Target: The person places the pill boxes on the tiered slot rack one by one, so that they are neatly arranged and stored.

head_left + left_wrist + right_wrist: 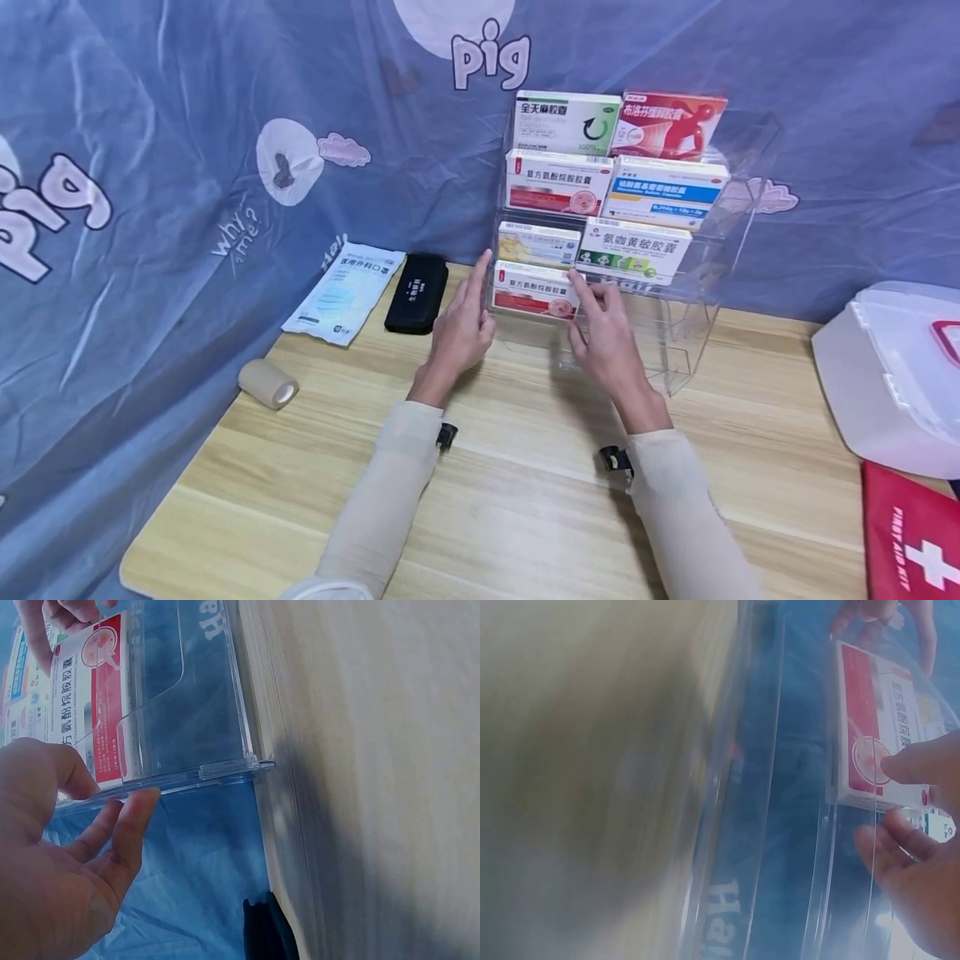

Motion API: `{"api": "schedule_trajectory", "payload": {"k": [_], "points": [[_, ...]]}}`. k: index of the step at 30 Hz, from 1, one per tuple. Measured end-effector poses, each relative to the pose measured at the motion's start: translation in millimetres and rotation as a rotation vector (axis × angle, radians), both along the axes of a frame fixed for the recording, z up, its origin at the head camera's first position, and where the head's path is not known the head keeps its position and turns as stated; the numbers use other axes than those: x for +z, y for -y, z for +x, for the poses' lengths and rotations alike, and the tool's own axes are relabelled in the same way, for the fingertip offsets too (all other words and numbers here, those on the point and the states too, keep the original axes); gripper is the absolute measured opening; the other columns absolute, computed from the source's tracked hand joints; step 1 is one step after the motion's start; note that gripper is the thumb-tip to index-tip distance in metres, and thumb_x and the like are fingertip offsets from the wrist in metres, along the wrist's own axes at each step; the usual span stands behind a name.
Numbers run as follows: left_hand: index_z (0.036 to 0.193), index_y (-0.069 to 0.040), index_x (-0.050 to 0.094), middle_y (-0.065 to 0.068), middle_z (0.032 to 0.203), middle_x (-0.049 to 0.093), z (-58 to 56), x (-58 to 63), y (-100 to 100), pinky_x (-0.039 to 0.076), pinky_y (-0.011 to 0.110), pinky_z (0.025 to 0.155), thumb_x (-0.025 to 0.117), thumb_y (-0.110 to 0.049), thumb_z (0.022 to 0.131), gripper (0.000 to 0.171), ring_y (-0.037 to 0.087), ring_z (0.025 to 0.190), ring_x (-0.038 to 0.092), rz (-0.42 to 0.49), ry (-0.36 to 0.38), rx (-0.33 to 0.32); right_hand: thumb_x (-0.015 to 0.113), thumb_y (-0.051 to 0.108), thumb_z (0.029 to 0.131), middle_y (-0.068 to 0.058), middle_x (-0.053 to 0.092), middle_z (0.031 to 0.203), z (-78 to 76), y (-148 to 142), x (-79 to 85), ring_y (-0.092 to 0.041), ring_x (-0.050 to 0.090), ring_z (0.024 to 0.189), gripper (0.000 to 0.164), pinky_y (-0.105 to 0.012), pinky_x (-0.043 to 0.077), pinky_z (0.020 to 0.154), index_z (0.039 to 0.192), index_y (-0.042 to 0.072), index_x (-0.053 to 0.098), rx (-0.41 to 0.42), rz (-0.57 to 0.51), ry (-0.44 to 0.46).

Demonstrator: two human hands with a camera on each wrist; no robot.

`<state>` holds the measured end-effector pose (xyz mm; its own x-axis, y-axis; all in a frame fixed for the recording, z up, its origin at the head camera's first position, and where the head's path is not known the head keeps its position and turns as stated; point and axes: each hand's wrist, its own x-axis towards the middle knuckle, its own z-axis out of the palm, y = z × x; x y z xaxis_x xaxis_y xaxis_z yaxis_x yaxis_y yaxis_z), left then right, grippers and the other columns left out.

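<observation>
A red-and-white medicine box (534,292) leans in the lowest tier of a clear display rack (678,317). My right hand (603,333) pinches its right end, the thumb lying on the printed front in the right wrist view. My left hand (460,329) touches the left side of the rack beside the box, fingers fairly straight and thumb near the box's left end. Just above sit a yellowish box (537,244) and a green-and-white box (633,252). Higher tiers hold several more, among them a blue-and-white box (666,192) and a red box (669,125).
Left of the rack lie a black case (417,293), a mask packet (345,292) and a tan bandage roll (267,383). At the right stand a white lidded box (885,375) and a red first aid kit (911,533). Blue patterned cloth (187,75) hangs behind the table (525,517).
</observation>
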<state>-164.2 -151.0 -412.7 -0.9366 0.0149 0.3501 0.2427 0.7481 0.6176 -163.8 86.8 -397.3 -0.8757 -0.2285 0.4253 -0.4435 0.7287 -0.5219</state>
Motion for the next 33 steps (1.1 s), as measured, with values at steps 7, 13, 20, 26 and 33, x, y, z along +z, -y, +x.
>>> {"api": "schedule_trajectory", "payload": {"k": [7,13,20,26,33], "points": [[0.173,-0.042,0.012,0.012,0.144,0.06,0.1,0.3,1.6,0.053,0.045,0.065,0.062,0.0,0.093,0.103,0.029,0.079,0.058,-0.011,-0.018,0.004,0.069,0.0,0.097,-0.03,0.047,0.141,1.7,1.1,-0.4,-0.043,0.054,0.122,0.084,-0.059,0.051,0.108,0.17,0.016,0.033,0.024,-0.001,-0.001],[0.173,-0.042,0.011,0.012,0.139,0.061,0.5,-1.1,3.0,0.052,0.043,0.063,0.062,0.001,0.093,0.103,0.028,0.078,0.057,-0.011,-0.022,0.004,0.07,0.001,0.098,-0.03,0.046,0.142,3.5,1.5,0.8,-0.044,0.053,0.125,0.084,-0.06,0.05,0.11,0.171,0.016,0.031,0.036,0.01,0.026],[0.172,-0.043,0.01,0.012,0.141,0.06,0.6,-1.1,0.7,0.051,0.042,0.063,0.061,0.0,0.094,0.103,0.028,0.079,0.057,-0.004,-0.01,0.003,0.071,0.001,0.097,-0.029,0.045,0.143,4.7,-0.7,3.0,-0.044,0.054,0.126,0.088,-0.06,0.05,0.11,0.172,0.018,0.028,0.041,0.025,0.057],[0.172,-0.043,0.01,0.012,0.142,0.06,0.9,0.6,-0.6,0.051,0.042,0.063,0.062,0.0,0.094,0.103,0.028,0.08,0.057,-0.003,-0.012,0.004,0.071,0.002,0.097,-0.029,0.045,0.142,4.6,-1.1,2.6,-0.044,0.055,0.123,0.089,-0.06,0.051,0.109,0.172,0.016,0.026,0.042,0.043,0.058],[0.173,-0.042,0.01,0.012,0.141,0.06,1.2,0.5,-0.2,0.051,0.043,0.064,0.062,0.001,0.094,0.103,0.029,0.081,0.057,-0.007,-0.012,0.006,0.071,0.002,0.098,-0.032,0.044,0.144,5.3,-1.1,0.1,-0.046,0.057,0.123,0.092,-0.061,0.052,0.108,0.174,0.019,0.022,0.048,0.055,0.068]]}}
